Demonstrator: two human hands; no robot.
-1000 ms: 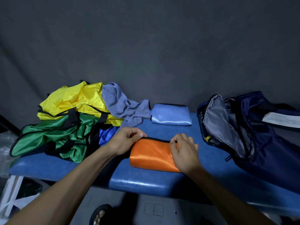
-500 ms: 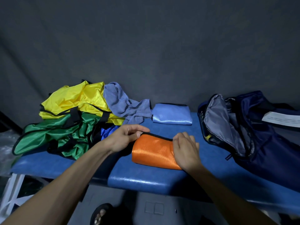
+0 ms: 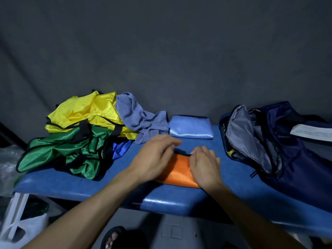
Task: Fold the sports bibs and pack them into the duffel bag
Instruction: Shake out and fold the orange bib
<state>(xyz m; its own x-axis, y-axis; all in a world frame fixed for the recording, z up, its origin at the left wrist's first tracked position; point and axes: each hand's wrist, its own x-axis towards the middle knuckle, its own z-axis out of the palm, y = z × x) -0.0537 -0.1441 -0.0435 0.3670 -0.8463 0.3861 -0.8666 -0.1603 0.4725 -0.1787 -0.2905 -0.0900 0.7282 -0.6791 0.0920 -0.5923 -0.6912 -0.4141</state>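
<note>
Orange bib: folded to a compact rectangle, black trim on its far edge, lying on the blue table directly beneath both hands. Fold looks near complete; not yet packed.

Right hand: its grip lies palm-down on the bib's right end, fingers curled together at the trimmed edge, pressing and not lifting.

Left hand: motion-blurred over the bib's left end, fingers loosely spread; whether its grip touches the cloth cannot be told.

Light blue bib: folded flat, just beyond the hands, also not yet packed.

Unfolded heap, left of the left hand: yellow bib, green bib, royal blue bib mostly buried, grey-blue cloth draped on top.

Duffel bag: navy, right of the right hand, mouth open showing grey lining; contents unclear.

Status, judged: two folded, at least three to fold, all visible bibs still unpacked.
</note>
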